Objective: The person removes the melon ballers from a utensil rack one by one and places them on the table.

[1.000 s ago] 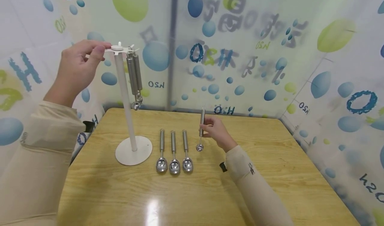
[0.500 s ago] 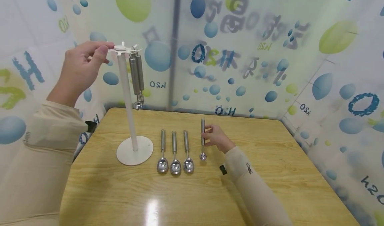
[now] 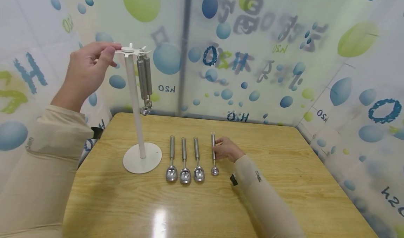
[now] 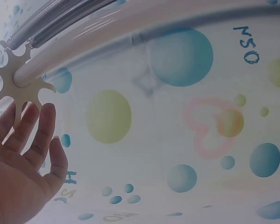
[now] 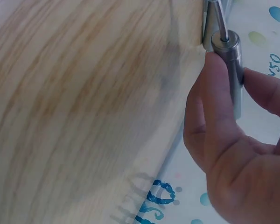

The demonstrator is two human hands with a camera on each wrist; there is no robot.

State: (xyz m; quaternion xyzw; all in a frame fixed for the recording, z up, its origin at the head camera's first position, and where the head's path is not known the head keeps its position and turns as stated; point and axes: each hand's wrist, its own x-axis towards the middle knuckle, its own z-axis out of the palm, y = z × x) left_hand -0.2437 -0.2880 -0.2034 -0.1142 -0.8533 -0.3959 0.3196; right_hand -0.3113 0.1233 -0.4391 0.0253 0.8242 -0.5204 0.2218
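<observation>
My left hand [image 3: 86,69] pinches an arm of the hooked top [image 3: 128,50] of a white utensil stand. In the left wrist view its fingers lie against that notched white top [image 4: 11,81]. A few steel-handled utensils [image 3: 145,76] hang from the stand's right side, small bowls downward. Over the table, my right hand [image 3: 228,149] pinches the steel handle of a melon baller [image 3: 215,171] between thumb and fingers, its small round bowl toward me. To its left, three ice cream scoops [image 3: 185,176] lie side by side, handles pointing away. Whether the melon baller touches the table I cannot tell.
The stand's round white base [image 3: 132,164] rests on the wooden table [image 3: 284,189], left of the scoops. Printed curtains [image 3: 265,55] with blue and green dots close in the back and both sides.
My right hand has lowered the melon baller toward me, bringing it beside the row of scoops. My left hand keeps its hold on the stand's top.
</observation>
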